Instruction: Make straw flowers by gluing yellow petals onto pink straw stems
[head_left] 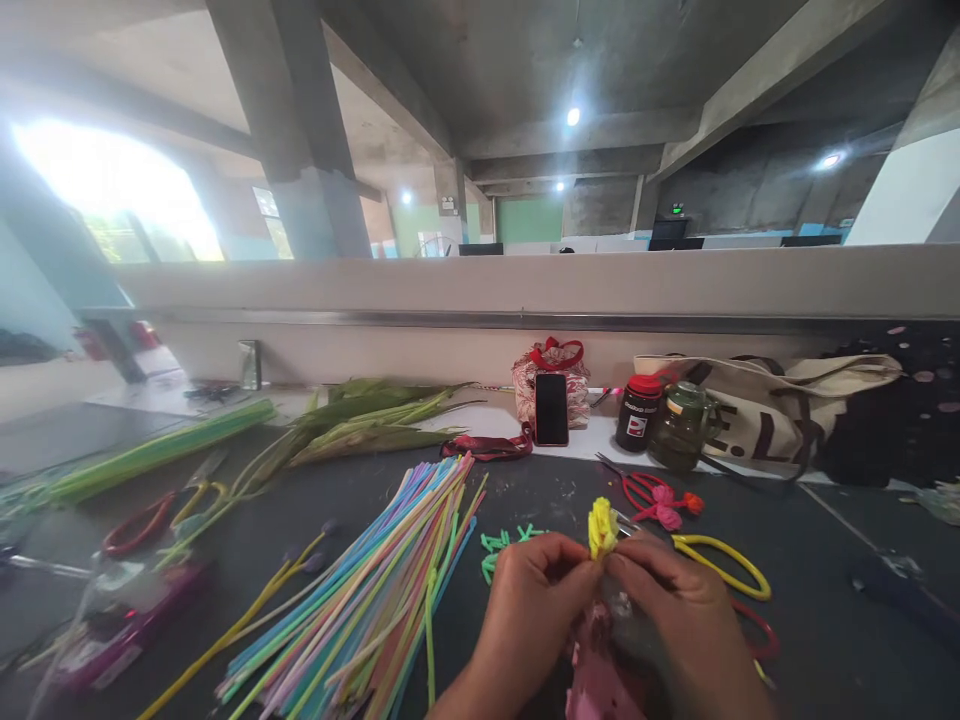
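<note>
Pinching low on the yellow tuft (602, 526), we have its looped head upright between our fingertips and standing just above them; our left hand (534, 602) comes to it from the left and our right hand (681, 598) from the right, each with thumb and forefinger drawn together on the base and no gap showing, though the exact spot under each fingertip is hidden; we judge the tuft to be very light, soft and springy on the outside, probably with a thin bendable core, so it should grip well rather than slip, yet its loops could flatten under a hard squeeze; the narrow base looks the best place to hold, with the fluffy head left free; right below our fingers lies a pink object (595, 672), and we cannot tell whether it touches the tuft; just left of our left fingers are short green pieces (495, 543), and beyond them a spread of coloured sticks (367, 605), seemingly as light and bendable; past our right fingers lie yellow-handled scissors (765, 583), stiffer and likely heavier, with a pink knotted flower (664, 507) farther off.
</note>
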